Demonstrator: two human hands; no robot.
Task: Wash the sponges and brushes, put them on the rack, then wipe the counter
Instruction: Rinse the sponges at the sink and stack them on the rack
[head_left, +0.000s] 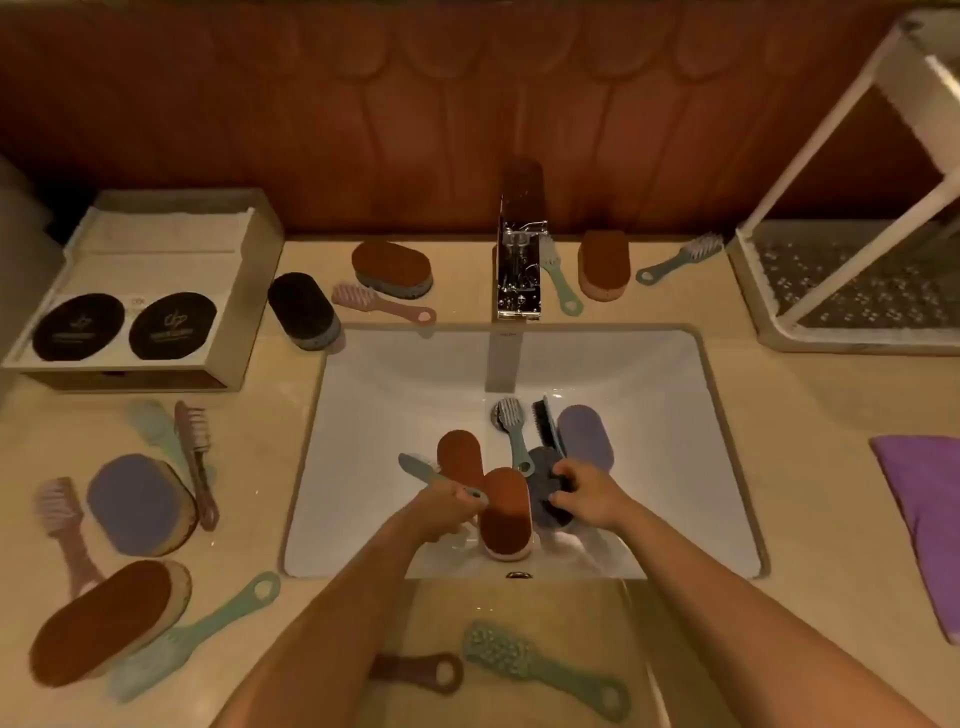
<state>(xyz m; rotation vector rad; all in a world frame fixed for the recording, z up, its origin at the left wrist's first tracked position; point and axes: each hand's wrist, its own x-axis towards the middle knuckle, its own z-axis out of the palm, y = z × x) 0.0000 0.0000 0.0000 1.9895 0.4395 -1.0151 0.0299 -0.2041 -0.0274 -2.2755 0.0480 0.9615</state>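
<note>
Over the white sink (363, 415), my left hand (445, 506) grips a teal brush (423, 470) by its handle. My right hand (589, 496) grips a dark grey sponge (545, 467). Between the hands stands a rust-brown sponge (506, 512), with a second one (460, 457) behind it. A purple sponge (584, 436), a black-bristled brush (543, 415) and a teal brush (511, 431) lie near the drain. More sponges and brushes lie on the counter to the left, behind and in front of the sink. The white rack (841, 280) stands at the back right.
A chrome faucet (519, 260) rises behind the sink. A tray with folded towels and two black discs (130, 291) sits at the back left. A purple cloth (924, 509) lies on the counter at the right. Wood panelling backs the counter.
</note>
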